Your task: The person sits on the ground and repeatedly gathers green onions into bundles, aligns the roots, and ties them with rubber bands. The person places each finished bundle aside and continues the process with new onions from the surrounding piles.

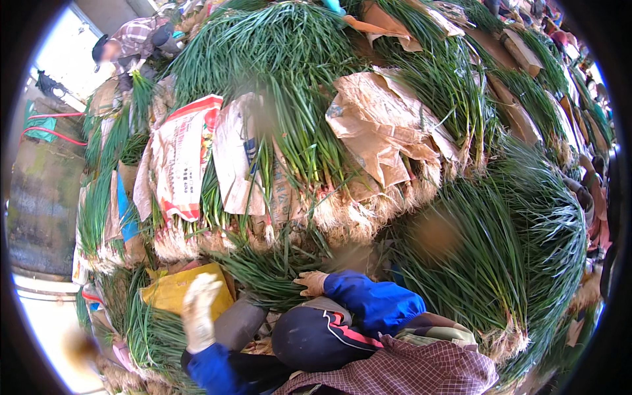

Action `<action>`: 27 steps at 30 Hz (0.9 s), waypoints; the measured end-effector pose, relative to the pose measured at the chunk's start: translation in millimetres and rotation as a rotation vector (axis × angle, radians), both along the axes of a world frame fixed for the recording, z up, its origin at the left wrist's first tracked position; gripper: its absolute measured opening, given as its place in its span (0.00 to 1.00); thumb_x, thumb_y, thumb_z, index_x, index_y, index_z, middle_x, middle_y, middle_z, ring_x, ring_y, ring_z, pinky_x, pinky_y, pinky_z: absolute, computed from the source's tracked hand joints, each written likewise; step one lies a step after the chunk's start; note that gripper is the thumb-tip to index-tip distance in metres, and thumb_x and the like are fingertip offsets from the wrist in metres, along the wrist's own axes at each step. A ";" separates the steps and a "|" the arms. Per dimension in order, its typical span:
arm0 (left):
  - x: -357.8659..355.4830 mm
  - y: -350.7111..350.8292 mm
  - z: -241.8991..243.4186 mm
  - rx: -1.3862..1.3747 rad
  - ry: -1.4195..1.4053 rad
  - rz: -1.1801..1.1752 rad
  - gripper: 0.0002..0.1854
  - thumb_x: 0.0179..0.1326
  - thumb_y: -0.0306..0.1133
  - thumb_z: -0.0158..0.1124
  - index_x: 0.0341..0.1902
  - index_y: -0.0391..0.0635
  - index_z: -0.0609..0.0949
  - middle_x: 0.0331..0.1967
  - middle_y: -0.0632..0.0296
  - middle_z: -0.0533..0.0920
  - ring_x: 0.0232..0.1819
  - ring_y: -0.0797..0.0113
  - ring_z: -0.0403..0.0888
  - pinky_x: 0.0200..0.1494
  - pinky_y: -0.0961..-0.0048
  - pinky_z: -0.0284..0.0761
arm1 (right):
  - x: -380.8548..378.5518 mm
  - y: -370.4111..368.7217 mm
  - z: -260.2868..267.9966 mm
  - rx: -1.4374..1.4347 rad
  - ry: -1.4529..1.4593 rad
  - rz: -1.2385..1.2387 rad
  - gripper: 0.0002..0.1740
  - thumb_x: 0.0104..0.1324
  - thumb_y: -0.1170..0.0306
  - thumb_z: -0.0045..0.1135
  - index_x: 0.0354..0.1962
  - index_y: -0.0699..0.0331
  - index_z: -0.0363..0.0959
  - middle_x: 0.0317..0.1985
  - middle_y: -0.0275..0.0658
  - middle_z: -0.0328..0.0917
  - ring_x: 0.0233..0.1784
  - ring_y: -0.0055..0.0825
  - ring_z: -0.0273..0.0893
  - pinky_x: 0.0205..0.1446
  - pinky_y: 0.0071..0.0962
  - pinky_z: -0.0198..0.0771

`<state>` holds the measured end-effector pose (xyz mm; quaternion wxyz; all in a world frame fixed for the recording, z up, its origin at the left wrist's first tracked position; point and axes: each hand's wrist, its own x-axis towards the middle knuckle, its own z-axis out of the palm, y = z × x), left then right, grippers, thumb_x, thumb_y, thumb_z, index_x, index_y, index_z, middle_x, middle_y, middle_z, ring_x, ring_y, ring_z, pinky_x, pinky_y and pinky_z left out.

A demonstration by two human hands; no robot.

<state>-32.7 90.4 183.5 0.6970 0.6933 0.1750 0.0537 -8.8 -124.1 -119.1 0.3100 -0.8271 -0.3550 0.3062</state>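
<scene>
My left hand [199, 312], in a pale work glove, is raised at the lower left. Its fingers look extended, and nothing shows in it. Beside it lies a yellow sack [185, 290]. My right hand [312, 283], also gloved, rests at the leaves of a bunch of green onions [266, 276] lying crosswise before my knees. Whether its fingers grip those leaves cannot be told. Past my hands stands a row of green onions with reddish stem bases and pale fibrous roots [340, 217]. A white and red printed sack [183, 153] and a crumpled brown sack [380, 123] cover parts of it.
A large pile of green onions [474, 247] spreads at my right side. Another person [140, 39] bends over bunches at the far left. More sacks and onion bunches fill the far right. A dark floor strip [47, 197] runs along the left, with a red-handled green bag [40, 126].
</scene>
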 end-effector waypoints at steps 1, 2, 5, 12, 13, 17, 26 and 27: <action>21.4 -15.9 -22.1 -0.092 0.050 -0.185 0.14 0.58 0.25 0.56 0.49 0.39 0.76 0.46 0.55 0.78 0.49 0.66 0.76 0.55 0.70 0.71 | 10.7 -10.8 10.6 0.064 -0.021 -0.074 0.29 0.58 0.53 0.49 0.54 0.57 0.64 0.51 0.49 0.68 0.53 0.43 0.68 0.56 0.39 0.62; 32.9 -31.3 -43.6 0.069 0.090 -0.341 0.15 0.58 0.22 0.55 0.50 0.38 0.75 0.47 0.56 0.78 0.50 0.66 0.75 0.55 0.70 0.70 | 20.9 -24.6 23.1 0.149 -0.065 -0.146 0.26 0.58 0.55 0.50 0.52 0.57 0.67 0.47 0.48 0.72 0.49 0.42 0.72 0.53 0.39 0.66; 59.2 -64.6 -103.7 -0.222 0.285 -0.506 0.18 0.61 0.24 0.54 0.55 0.37 0.71 0.50 0.54 0.77 0.50 0.64 0.75 0.57 0.71 0.67 | 64.8 -76.4 59.7 -0.392 -0.716 -0.682 0.21 0.57 0.59 0.52 0.48 0.53 0.67 0.29 0.43 0.74 0.32 0.40 0.72 0.36 0.38 0.68; 85.8 -93.9 -164.2 -0.399 0.292 -0.603 0.20 0.62 0.34 0.56 0.56 0.38 0.71 0.52 0.56 0.76 0.51 0.65 0.75 0.57 0.71 0.67 | 149.9 -114.4 97.2 -0.371 -0.509 -0.997 0.21 0.52 0.52 0.59 0.32 0.61 0.70 0.30 0.46 0.75 0.38 0.41 0.74 0.43 0.38 0.65; 87.0 -91.3 -165.9 -0.430 0.267 -0.580 0.19 0.62 0.33 0.55 0.56 0.38 0.72 0.52 0.56 0.76 0.51 0.66 0.75 0.56 0.73 0.68 | 145.6 -101.7 98.7 -0.219 -0.502 -1.064 0.18 0.51 0.56 0.61 0.30 0.61 0.71 0.32 0.47 0.75 0.37 0.40 0.74 0.39 0.37 0.67; 89.4 -82.1 -175.3 -0.455 0.335 -0.368 0.17 0.62 0.31 0.54 0.53 0.38 0.74 0.46 0.61 0.79 0.44 0.72 0.78 0.51 0.75 0.71 | 98.6 -63.1 97.2 0.402 -0.443 -0.892 0.12 0.54 0.63 0.61 0.34 0.59 0.74 0.28 0.43 0.76 0.29 0.39 0.76 0.31 0.33 0.71; 87.9 -102.7 -170.0 -0.227 0.157 -0.214 0.13 0.63 0.30 0.54 0.48 0.37 0.76 0.42 0.58 0.80 0.36 0.73 0.78 0.44 0.78 0.73 | 59.7 -72.6 82.5 0.285 -0.269 -0.883 0.07 0.59 0.76 0.54 0.36 0.64 0.73 0.24 0.43 0.76 0.26 0.33 0.77 0.28 0.26 0.70; 87.2 -104.2 -163.8 -0.153 0.086 -0.138 0.12 0.63 0.30 0.53 0.46 0.36 0.77 0.41 0.58 0.80 0.34 0.73 0.78 0.43 0.78 0.73 | 49.1 -70.6 83.8 0.301 -0.402 -0.750 0.07 0.61 0.68 0.53 0.35 0.62 0.74 0.26 0.44 0.77 0.29 0.38 0.78 0.29 0.30 0.71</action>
